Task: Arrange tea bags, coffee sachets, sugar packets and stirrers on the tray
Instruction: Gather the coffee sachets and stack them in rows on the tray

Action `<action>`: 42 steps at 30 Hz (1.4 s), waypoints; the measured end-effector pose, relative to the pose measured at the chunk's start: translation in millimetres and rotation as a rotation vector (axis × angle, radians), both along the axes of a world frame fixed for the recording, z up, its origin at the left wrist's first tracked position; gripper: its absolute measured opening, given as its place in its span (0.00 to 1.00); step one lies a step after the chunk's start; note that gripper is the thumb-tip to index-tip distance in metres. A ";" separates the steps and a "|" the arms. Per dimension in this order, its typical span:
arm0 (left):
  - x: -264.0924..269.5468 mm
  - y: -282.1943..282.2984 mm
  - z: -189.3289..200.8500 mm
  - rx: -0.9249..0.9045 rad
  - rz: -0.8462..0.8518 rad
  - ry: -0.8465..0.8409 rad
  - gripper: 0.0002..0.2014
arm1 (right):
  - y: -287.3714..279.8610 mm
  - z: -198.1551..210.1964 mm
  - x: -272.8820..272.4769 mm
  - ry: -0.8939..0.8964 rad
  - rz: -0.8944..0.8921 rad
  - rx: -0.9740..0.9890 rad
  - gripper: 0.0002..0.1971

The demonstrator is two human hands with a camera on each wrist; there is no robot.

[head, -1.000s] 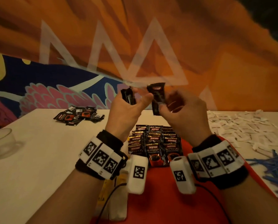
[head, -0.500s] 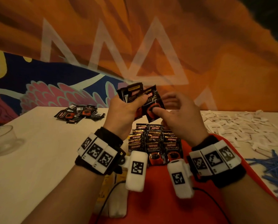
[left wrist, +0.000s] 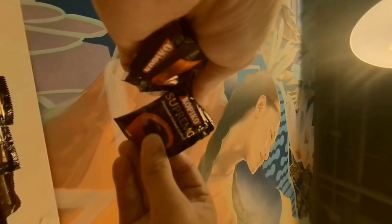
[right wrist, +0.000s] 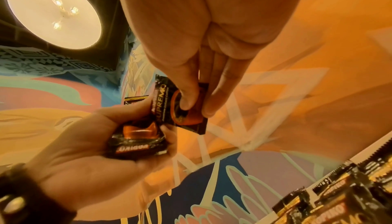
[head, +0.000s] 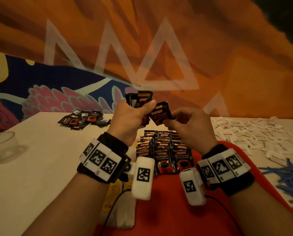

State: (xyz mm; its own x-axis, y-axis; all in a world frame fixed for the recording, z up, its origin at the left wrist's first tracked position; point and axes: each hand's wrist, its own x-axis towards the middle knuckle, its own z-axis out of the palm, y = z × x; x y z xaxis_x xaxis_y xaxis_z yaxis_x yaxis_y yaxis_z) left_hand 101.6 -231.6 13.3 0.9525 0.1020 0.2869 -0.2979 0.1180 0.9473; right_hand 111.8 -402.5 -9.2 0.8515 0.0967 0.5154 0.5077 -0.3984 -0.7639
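Both hands are raised above the red tray (head: 176, 210). My left hand (head: 133, 114) grips a small bunch of black coffee sachets (head: 140, 99), seen close in the left wrist view (left wrist: 163, 59). My right hand (head: 185, 123) pinches a single coffee sachet (head: 161, 113) between thumb and fingers, right beside the bunch; the same sachet (right wrist: 180, 108) shows in the right wrist view. Rows of coffee sachets (head: 164, 150) lie overlapped on the tray's far end. Yellow-and-white packets (head: 118, 210) lie at the tray's left edge, partly hidden by my left wrist.
A loose pile of coffee sachets (head: 84, 119) lies on the white table (head: 40, 167) at far left. White sugar packets (head: 254, 133) are scattered at right, blue stirrers (head: 287, 178) at the right edge. A clear glass bowl (head: 2, 147) stands at left.
The right hand's sachet turned face-up and came down and right, away from the left hand's bunch. The left hand now shows several sachets fanned, held slightly lower.
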 end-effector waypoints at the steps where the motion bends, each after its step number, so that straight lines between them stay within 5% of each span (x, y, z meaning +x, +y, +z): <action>1: -0.5 0.0 -0.1 0.018 -0.011 0.014 0.04 | -1.5 -0.6 1.1 -0.009 -0.009 -0.012 0.12; 7: -2.8 -2.3 -1.7 0.052 -0.099 0.113 0.05 | -5.4 -1.1 -2.8 -0.031 -0.047 -0.189 0.04; 11: -4.2 1.3 3.3 0.095 -0.023 0.089 0.03 | -9.3 2.4 -8.2 0.139 -0.033 -0.310 0.05; 18: -6.2 32.6 19.7 -0.335 -0.259 0.204 0.06 | -20.0 -2.8 -10.9 0.565 0.102 -0.564 0.07; 25: -13.8 40.8 26.5 -0.399 -0.275 0.163 0.05 | -18.6 -25.2 -13.2 0.763 0.075 -0.651 0.06; 42: -14.3 33.7 25.1 -0.398 -0.324 0.220 0.04 | -1.1 -28.3 -22.0 0.609 -0.054 -0.820 0.15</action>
State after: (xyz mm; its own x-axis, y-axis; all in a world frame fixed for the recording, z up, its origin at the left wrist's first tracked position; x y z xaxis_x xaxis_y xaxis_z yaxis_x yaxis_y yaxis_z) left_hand 87.3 -197.9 38.4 0.9863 -0.1458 0.0768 0.0127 0.5323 0.8465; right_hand 89.9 -403.6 -37.5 0.9604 0.1782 -0.2140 0.0897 -0.9254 -0.3682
